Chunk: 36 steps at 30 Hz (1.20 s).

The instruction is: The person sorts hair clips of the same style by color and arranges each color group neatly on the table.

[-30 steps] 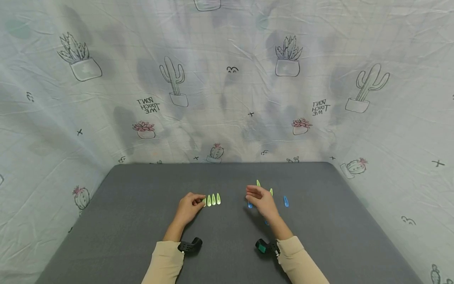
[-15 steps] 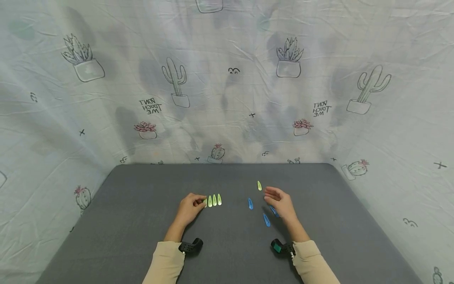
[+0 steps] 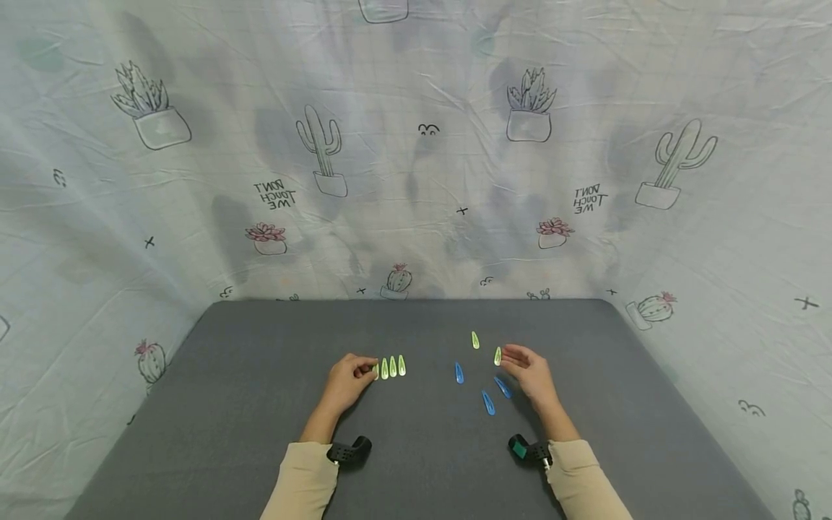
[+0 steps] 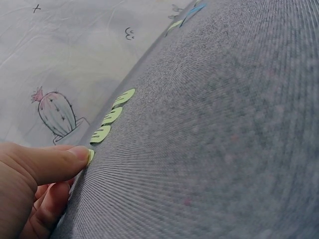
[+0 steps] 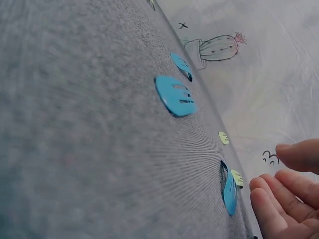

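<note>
Between thumb and index finger, my left hand (image 3: 344, 380) pinches a yellow-green snap hair clip (image 4: 91, 157) at the left end of a row. Beside it, three like clips (image 3: 393, 366) lie upright, side by side. To the right, my right hand (image 3: 529, 374) hovers with thumb and fingers apart, holding nothing. Its fingertips are right at another yellow-green clip (image 3: 497, 356). A second yellow-green clip (image 3: 475, 340) lies farther back. Blue snap clips lie scattered nearby: one at the left (image 3: 458, 373), one tilted below the fingers (image 3: 503, 387), one nearest the front (image 3: 488, 402).
A dark grey cloth-covered table (image 3: 416, 448) carries all the clips. Behind and beside it hangs a pale curtain (image 3: 390, 159) printed with cacti. Black camera mounts (image 3: 349, 452) sit on both wrists.
My right hand has moved right, from over the left blue clip to beside a yellow-green one, uncovering clips. A blue clip at far right is now hidden behind it. My left hand stays put.
</note>
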Tool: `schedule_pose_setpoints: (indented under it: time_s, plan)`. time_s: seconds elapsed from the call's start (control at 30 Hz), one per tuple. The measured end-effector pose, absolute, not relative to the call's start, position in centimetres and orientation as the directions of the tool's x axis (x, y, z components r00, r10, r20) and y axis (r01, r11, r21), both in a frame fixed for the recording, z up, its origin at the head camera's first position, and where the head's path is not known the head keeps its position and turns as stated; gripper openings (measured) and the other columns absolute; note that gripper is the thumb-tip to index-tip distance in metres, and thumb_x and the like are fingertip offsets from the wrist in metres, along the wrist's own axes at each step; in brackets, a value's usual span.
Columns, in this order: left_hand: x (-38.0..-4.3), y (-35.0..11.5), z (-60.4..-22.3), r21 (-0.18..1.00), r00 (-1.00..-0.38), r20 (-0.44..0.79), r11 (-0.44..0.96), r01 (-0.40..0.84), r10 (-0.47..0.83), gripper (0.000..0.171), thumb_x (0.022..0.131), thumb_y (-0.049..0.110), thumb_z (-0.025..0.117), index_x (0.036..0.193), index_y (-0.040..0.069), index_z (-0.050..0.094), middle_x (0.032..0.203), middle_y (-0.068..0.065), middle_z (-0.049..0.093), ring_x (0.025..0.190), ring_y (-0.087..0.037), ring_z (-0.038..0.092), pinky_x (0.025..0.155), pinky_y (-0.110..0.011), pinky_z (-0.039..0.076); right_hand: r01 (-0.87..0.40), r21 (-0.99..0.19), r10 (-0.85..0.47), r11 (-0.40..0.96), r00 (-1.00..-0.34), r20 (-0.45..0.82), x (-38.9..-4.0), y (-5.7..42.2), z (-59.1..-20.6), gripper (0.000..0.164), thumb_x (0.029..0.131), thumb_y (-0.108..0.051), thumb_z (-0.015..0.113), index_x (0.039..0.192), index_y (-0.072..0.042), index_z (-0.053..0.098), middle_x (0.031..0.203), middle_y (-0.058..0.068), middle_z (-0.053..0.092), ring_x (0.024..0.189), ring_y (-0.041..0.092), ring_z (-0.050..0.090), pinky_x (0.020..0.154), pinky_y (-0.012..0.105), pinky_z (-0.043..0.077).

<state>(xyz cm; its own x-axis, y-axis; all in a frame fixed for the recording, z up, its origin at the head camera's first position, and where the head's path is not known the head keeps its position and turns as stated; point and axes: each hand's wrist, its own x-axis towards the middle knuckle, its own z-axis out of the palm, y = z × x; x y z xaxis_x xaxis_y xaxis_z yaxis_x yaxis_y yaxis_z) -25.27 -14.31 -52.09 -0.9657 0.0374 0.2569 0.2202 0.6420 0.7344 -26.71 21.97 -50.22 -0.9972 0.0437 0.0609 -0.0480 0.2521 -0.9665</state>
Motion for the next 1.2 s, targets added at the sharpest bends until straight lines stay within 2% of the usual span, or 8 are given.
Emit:
schedule_pose_setpoints:
  time_s: [0.13,0.33,0.53,0.8,1.2]
  plan:
    - [-25.3,-14.4,-52.1,0.735,-0.969,0.246,0.644,0.212,0.038,0.021,0.080,0.010,0.074,0.101,0.010,0.074,0.083,-0.001,0.058,0.070,-0.010,0.047,0.065,-0.027,0.040,-0.051,-0.959,0.044,0.278,-0.997,0.066,-26.9,22.1,-50.3,0.039,0.089,0.001,0.061,0.125,0.012,0.053,0.121,0.031,0.057,0.109,0.036,0.060,0.078,0.018,0.051]
    - [-25.2,-14.4,-52.2,0.737,-0.968,0.246,0.641,0.214,0.040,0.021,0.080,0.010,0.074,0.101,0.010,0.074,0.084,-0.001,0.059,0.070,-0.009,0.047,0.065,-0.027,0.040,-0.099,-0.938,0.056,0.331,-0.991,0.125,-26.9,22.2,-50.5,0.037,0.086,-0.004,0.065,0.117,0.013,0.057,0.108,0.026,0.064,0.092,0.021,0.066,0.073,0.027,0.053]
    - [-25.2,-14.4,-52.2,0.740,-0.967,0.252,0.636,0.218,0.039,0.021,0.080,0.009,0.074,0.101,0.009,0.074,0.083,-0.001,0.058,0.069,-0.009,0.047,0.064,-0.027,0.040,-0.011,-0.875,0.079,0.484,-0.995,0.056,-27.9,22.0,-50.4,0.037,0.086,-0.007,0.064,0.120,0.008,0.059,0.112,0.025,0.064,0.103,0.037,0.062,0.082,0.040,0.052]
    - [-25.5,-14.4,-52.1,0.735,-0.966,0.255,0.643,0.216,0.034,0.021,0.080,0.009,0.075,0.100,0.009,0.075,0.082,-0.001,0.058,0.069,-0.010,0.047,0.065,-0.027,0.040,0.033,-0.815,0.118,0.578,-0.992,0.044,-28.8,21.4,-49.6,0.034,0.083,-0.007,0.067,0.114,0.007,0.063,0.104,0.021,0.067,0.094,0.032,0.065,0.078,0.037,0.052]
    - [-25.8,-14.5,-52.3,0.730,-0.965,0.261,0.647,0.219,0.032,0.022,0.079,0.009,0.075,0.101,0.010,0.074,0.082,-0.002,0.058,0.070,-0.010,0.047,0.065,-0.028,0.040,0.040,-0.735,0.147,0.677,-0.986,0.082,-29.5,20.8,-49.8,0.033,0.077,-0.006,0.073,0.107,0.007,0.065,0.093,0.017,0.068,0.084,0.029,0.065,0.078,0.045,0.049]
